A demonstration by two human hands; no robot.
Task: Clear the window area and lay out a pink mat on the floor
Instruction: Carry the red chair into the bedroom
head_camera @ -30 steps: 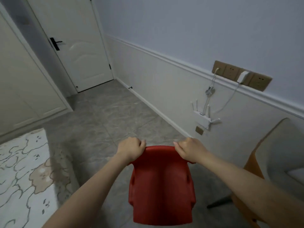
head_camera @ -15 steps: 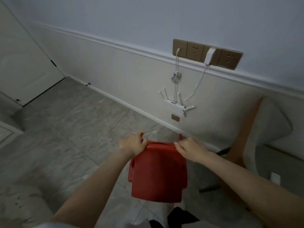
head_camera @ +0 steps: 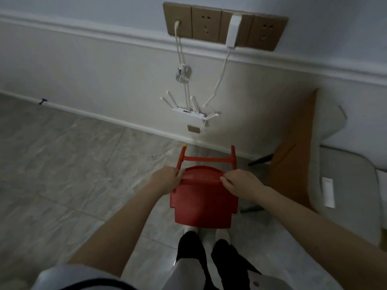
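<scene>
A small red plastic chair (head_camera: pixel 204 203) hangs in front of me, close to the wall, its legs pointing toward the skirting board. My left hand (head_camera: pixel 166 181) grips the left end of its top edge. My right hand (head_camera: pixel 240 184) grips the right end of the same edge. One chair leg has a yellow tip (head_camera: pixel 184 146). No pink mat is in view.
A white router (head_camera: pixel 188 114) hangs on the wall below a row of brown sockets (head_camera: pixel 222 26) with dangling cables. An orange and grey chair (head_camera: pixel 314 164) stands at the right with a white remote (head_camera: pixel 327 192) on its seat. Grey tiled floor (head_camera: pixel 62 174) spreads to the left.
The view has swung right and down, from the door and patterned rug to the wall with sockets. The red chair, still gripped by both hands, has tilted and come closer to the wall.
</scene>
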